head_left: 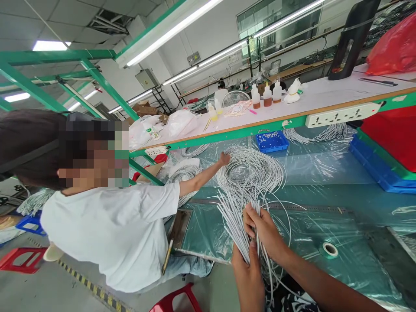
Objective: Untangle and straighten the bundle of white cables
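My left hand is closed around the lower part of a bundle of thin white-grey cables, whose cut ends fan out up and to the left. Just above it, my right hand grips several cables at the right side of the same bundle, with its fingers curled. Loose cable lengths hang below my hands toward my lap. Beyond the bundle, a large coil of the same cable lies on the table, and strands run from it toward my hands. What lies inside my palms is hidden.
A co-worker in a white shirt sits at left, one hand at the coil's edge. A steel ruler, tape roll and blue tray lie on the plastic-covered table. Bottles stand on the shelf.
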Tool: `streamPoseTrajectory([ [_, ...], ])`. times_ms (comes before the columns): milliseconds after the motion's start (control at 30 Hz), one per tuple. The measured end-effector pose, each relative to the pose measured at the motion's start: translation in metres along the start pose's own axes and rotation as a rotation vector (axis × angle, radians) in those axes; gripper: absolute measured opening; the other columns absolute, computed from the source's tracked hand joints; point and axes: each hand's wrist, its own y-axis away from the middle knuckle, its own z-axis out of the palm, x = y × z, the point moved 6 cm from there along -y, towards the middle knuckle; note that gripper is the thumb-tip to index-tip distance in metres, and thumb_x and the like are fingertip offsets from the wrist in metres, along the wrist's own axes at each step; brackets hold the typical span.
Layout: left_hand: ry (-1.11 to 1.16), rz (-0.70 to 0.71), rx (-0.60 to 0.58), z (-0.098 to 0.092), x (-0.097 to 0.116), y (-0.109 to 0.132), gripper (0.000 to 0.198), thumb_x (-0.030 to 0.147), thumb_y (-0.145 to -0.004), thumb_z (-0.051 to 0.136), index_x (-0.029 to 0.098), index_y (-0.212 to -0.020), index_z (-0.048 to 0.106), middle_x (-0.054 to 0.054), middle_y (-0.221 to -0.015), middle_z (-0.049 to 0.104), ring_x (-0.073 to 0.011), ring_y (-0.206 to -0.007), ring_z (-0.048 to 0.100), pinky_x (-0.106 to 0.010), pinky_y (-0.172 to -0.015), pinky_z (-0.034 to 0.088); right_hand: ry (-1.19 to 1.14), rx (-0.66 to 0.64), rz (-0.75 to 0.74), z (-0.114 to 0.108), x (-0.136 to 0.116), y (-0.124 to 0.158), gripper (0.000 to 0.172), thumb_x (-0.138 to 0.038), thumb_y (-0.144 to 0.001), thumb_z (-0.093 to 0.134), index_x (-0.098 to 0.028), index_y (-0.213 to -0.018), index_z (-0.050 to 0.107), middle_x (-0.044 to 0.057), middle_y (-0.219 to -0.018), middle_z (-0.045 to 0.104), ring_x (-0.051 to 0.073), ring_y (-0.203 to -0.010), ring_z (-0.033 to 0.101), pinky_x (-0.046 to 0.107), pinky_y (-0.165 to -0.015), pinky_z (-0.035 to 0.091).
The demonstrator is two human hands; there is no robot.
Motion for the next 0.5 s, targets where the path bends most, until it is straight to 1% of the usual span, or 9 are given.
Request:
streamPoseTrajectory([
  [67, -0.017, 0.015, -0.014, 0.002, 0.000, 0.001, 0.046, 0.054, -0.091, 0.055, 0.015, -0.112, 0.065, -0.014, -0.105, 0.069, -0.0289, -0.098, 0.063, -0.034, -0.083, 0.048, -0.005, 0.002, -0.003, 0.000, -0.002, -0.001, 0.057, -0.064, -0.087, 0.061, -0.018, -0.061, 0.038, -0.007, -0.055, 0.037, 0.005, -0.044, 0.041, 0.020, -0.048, 0.033],
  [100, -0.020, 0.018, -0.019, 0.003, -0.001, 0.001, 0.046, 0.054, -0.092, 0.054, 0.015, -0.114, 0.065, -0.014, -0.107, 0.068, -0.0288, -0.100, 0.062, -0.034, -0.084, 0.048, -0.013, -0.004, 0.006, 0.000, -0.002, -0.002, 0.057, -0.063, -0.087, 0.061, -0.019, -0.060, 0.038, -0.007, -0.053, 0.036, 0.005, -0.042, 0.041, 0.020, -0.047, 0.033],
  [200, 0.006, -0.011, -0.038, 0.003, -0.008, 0.002, 0.048, 0.055, -0.091, 0.055, 0.014, -0.115, 0.064, -0.015, -0.110, 0.067, -0.0297, -0.103, 0.062, -0.035, -0.086, 0.047, -0.096, -0.013, 0.036, -0.003, -0.007, -0.005, 0.057, -0.062, -0.087, 0.061, -0.020, -0.058, 0.036, -0.008, -0.049, 0.032, 0.004, -0.035, 0.031, 0.020, -0.038, 0.025],
  [300, 0.028, -0.043, -0.010, -0.005, -0.014, 0.000, 0.052, 0.060, -0.087, 0.059, 0.012, -0.109, 0.066, -0.015, -0.104, 0.068, -0.0287, -0.097, 0.062, -0.034, -0.083, 0.047, -0.213, -0.057, 0.059, -0.007, -0.018, -0.008, 0.057, -0.060, -0.085, 0.065, -0.021, -0.059, 0.032, -0.010, -0.050, 0.025, 0.002, -0.033, 0.019, 0.020, -0.034, 0.014],
  [367, 0.080, -0.052, 0.030, -0.012, -0.015, -0.003, 0.055, 0.062, -0.083, 0.064, 0.012, -0.105, 0.067, -0.011, -0.092, 0.068, -0.0247, -0.089, 0.062, -0.032, -0.082, 0.047, -0.216, -0.105, 0.073, -0.009, -0.025, -0.010, 0.057, -0.056, -0.083, 0.067, -0.021, -0.059, 0.029, -0.011, -0.051, 0.021, 0.002, -0.034, 0.016, 0.020, -0.035, 0.012],
  [400, 0.136, -0.064, 0.042, -0.014, -0.015, -0.006, 0.055, 0.062, -0.082, 0.066, 0.012, -0.105, 0.066, -0.008, -0.083, 0.066, -0.0215, -0.081, 0.061, -0.030, -0.078, 0.047, -0.187, -0.122, 0.080, -0.011, -0.028, -0.010, 0.057, -0.054, -0.082, 0.069, -0.021, -0.060, 0.028, -0.011, -0.051, 0.020, 0.002, -0.034, 0.015, 0.020, -0.036, 0.012],
  [467, 0.300, -0.106, 0.051, -0.017, -0.017, -0.011, 0.055, 0.060, -0.079, 0.070, 0.013, -0.105, 0.064, 0.000, -0.065, 0.057, -0.0147, -0.063, 0.053, -0.025, -0.065, 0.045, -0.064, -0.153, 0.114, -0.014, -0.027, -0.008, 0.056, -0.053, -0.081, 0.070, -0.022, -0.060, 0.028, -0.012, -0.050, 0.021, 0.002, -0.035, 0.015, 0.020, -0.036, 0.012],
  [500, 0.391, -0.128, 0.052, -0.017, -0.017, -0.013, 0.054, 0.059, -0.077, 0.074, 0.013, -0.105, 0.064, 0.003, -0.061, 0.052, -0.0121, -0.057, 0.048, -0.023, -0.059, 0.042, 0.020, -0.170, 0.143, -0.015, -0.023, -0.007, 0.055, -0.055, -0.082, 0.068, -0.022, -0.060, 0.029, -0.012, -0.049, 0.022, 0.002, -0.034, 0.016, 0.020, -0.036, 0.012],
])
